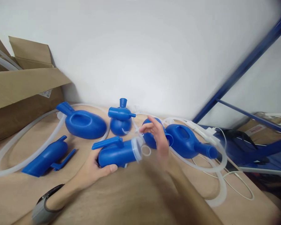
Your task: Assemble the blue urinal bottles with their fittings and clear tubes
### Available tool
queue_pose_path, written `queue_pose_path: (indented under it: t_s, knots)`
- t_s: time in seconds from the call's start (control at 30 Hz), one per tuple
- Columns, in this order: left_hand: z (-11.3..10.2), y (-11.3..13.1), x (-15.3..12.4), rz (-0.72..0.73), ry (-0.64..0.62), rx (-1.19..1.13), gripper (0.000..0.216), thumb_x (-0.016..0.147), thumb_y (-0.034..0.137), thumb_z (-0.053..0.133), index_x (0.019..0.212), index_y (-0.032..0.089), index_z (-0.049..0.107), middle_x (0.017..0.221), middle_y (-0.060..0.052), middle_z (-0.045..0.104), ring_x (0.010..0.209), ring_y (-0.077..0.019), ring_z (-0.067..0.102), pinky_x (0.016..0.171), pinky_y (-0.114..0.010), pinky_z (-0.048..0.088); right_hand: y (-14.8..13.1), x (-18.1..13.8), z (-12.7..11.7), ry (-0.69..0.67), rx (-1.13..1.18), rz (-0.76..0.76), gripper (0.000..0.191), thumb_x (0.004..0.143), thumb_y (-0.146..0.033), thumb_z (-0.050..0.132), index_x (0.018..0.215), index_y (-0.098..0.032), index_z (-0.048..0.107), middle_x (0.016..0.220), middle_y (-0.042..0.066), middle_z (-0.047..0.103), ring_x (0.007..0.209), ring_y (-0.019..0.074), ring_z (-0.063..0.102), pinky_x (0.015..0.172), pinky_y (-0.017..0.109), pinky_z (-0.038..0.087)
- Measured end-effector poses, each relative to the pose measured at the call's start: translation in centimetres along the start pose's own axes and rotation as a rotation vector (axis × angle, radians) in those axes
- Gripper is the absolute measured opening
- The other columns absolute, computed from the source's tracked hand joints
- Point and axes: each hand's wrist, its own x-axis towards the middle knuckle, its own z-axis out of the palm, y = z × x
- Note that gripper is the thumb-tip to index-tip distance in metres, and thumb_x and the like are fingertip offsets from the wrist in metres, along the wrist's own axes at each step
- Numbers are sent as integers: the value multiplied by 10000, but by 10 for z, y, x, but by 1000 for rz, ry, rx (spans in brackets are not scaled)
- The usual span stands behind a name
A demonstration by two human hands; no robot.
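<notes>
My left hand (97,165) is wrapped around a blue plastic urinal funnel (118,154), held tilted over the table. It has a hinged blue handle-like flap on top and a translucent white collar (136,149) at its right end. My right hand (156,134) is raised just right of that collar, fingers apart and partly bent, with nothing visible in them. A thin translucent ring (146,150) shows beside the collar; whether it is attached, I cannot tell. Behind my right hand is a blue bottle (150,137), partly hidden.
Blue urinal bottles (85,125) (181,140) lie left and right on the wooden table. Another blue funnel (46,157) is at left, and a blue bottle (120,126) stands behind. Translucent hoses (4,170) curl around. A cardboard box (28,90) and blue metal frame (243,65) flank the table.
</notes>
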Motion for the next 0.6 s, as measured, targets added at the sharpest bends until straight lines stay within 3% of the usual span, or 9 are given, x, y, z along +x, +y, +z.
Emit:
queue_pose_path:
  t_s: [0.07, 0.13, 0.27, 0.37, 0.43, 0.53, 0.6]
  knots:
    - [-1, -5, 3, 110, 110, 136, 773, 730, 671, 837, 1379, 282, 679, 1147, -105, 789, 1053, -381, 763, 916, -536, 654, 0, 14, -11, -144, 58, 106, 603, 1067, -686, 402, 1364, -267, 717, 879, 38, 789, 832, 213, 757, 783, 358, 635]
    - [0, -9, 4, 185, 85, 216, 699, 772, 611, 822, 1363, 264, 684, 1214, -114, 782, 1143, -387, 745, 973, -541, 636, 0, 19, -12, -270, 106, 176, 495, 1046, -653, 510, 1239, -292, 789, 854, 22, 800, 809, 211, 769, 731, 339, 642]
    - [4, -15, 4, 394, 32, 372, 625, 795, 434, 811, 1375, 261, 652, 1252, -107, 784, 1087, -337, 782, 932, -471, 662, -3, 11, 11, -382, 322, 322, 476, 1054, -605, 528, 1309, -281, 764, 1134, 48, 824, 1110, 236, 778, 907, 371, 648]
    - [8, -20, 2, 555, 106, 465, 686, 754, 373, 824, 1402, 268, 623, 1227, -97, 795, 1007, -313, 805, 885, -433, 679, -8, 0, 37, -286, 348, 423, 485, 1011, -574, 624, 1385, -277, 710, 1245, 56, 799, 1211, 246, 741, 1013, 388, 613]
    - [9, -22, 1, 572, 140, 481, 714, 741, 373, 838, 1412, 266, 616, 1216, -98, 799, 997, -313, 809, 877, -425, 682, -11, -8, 51, -156, 309, 423, 511, 1021, -550, 611, 1444, -266, 655, 1197, 60, 806, 1163, 236, 753, 1028, 387, 602]
    - [11, -24, -3, 475, 141, 421, 649, 757, 402, 845, 1365, 272, 659, 1196, -93, 804, 1019, -332, 803, 885, -449, 681, -13, -17, 64, -24, 301, 362, 486, 1090, -480, 470, 1481, -231, 614, 1144, 71, 809, 1077, 213, 768, 1020, 375, 599]
    - [14, -26, -5, 315, 94, 296, 552, 806, 463, 814, 1315, 281, 704, 1197, -92, 798, 973, -334, 804, 819, -458, 693, -13, -21, 65, -1, 279, 296, 473, 1098, -418, 447, 1513, -240, 588, 1227, 74, 795, 1126, 210, 756, 1035, 369, 594]
